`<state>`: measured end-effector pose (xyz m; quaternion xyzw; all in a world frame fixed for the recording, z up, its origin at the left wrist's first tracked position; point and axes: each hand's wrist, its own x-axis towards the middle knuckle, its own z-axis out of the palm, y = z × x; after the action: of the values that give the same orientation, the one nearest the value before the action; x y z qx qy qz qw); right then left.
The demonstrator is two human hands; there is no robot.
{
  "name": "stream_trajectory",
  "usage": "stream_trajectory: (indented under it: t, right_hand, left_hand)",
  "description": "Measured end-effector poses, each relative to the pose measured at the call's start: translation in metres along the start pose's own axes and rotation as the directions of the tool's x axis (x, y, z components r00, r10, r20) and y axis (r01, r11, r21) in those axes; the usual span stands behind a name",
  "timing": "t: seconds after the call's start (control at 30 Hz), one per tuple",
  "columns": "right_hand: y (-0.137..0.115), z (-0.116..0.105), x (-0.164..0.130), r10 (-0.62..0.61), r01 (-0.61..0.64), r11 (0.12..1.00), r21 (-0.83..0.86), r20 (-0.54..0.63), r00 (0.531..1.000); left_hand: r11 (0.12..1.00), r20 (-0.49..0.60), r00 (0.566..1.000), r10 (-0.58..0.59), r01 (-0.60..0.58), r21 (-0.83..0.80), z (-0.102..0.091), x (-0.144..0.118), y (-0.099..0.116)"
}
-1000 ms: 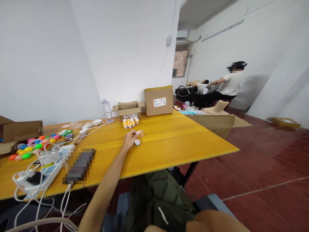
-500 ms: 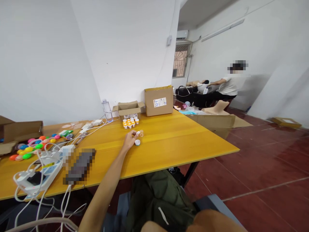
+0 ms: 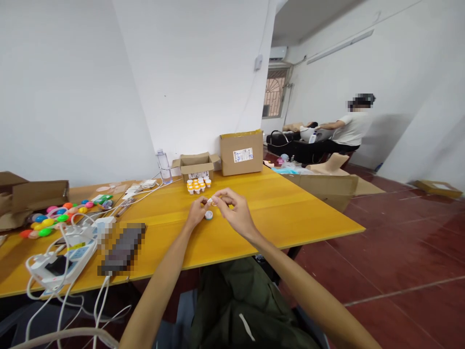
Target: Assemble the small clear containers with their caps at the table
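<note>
Both hands meet over the tabletop (image 3: pixel 276 213), the left hand (image 3: pixel 196 214) and right hand (image 3: pixel 232 208) pinching a small vial (image 3: pixel 210 200) between their fingertips, a blue-rimmed cap (image 3: pixel 208 215) just below it, the vial cluster (image 3: pixel 198 185) and open box (image 3: pixel 195 165) beyond, nothing between.

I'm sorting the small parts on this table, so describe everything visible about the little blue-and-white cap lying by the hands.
The small round cap looks like plastic, white with a blue ring or rim, lying flat on the yellow tabletop. It sits just right of the left hand, close to its fingertips; contact cannot be judged. The right hand is beside it, pinching another tiny piece above. Finer detail is too small to tell.
</note>
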<state>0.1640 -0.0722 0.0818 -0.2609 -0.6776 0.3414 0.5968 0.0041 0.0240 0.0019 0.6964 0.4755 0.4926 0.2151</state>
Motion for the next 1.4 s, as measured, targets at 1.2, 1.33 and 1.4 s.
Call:
stream_trajectory:
  t: [1.2,1.33,1.4]
  right_hand:
    - [0.133,-0.012,0.020,0.189,-0.185,0.978,-0.096,0.034,0.981]
    - [0.132,-0.010,0.019,0.172,-0.164,0.978,-0.131,0.056,0.983]
    - [0.130,-0.010,0.018,0.147,-0.133,0.979,-0.157,0.078,0.986]
  left_hand:
    - [0.978,0.343,0.932,-0.116,0.167,-0.122,-0.018,-0.018,0.007]
    - [0.965,0.333,0.934,-0.129,0.196,-0.176,-0.015,-0.016,0.008]
    - [0.965,0.313,0.942,-0.121,0.185,-0.185,-0.014,-0.015,0.010]
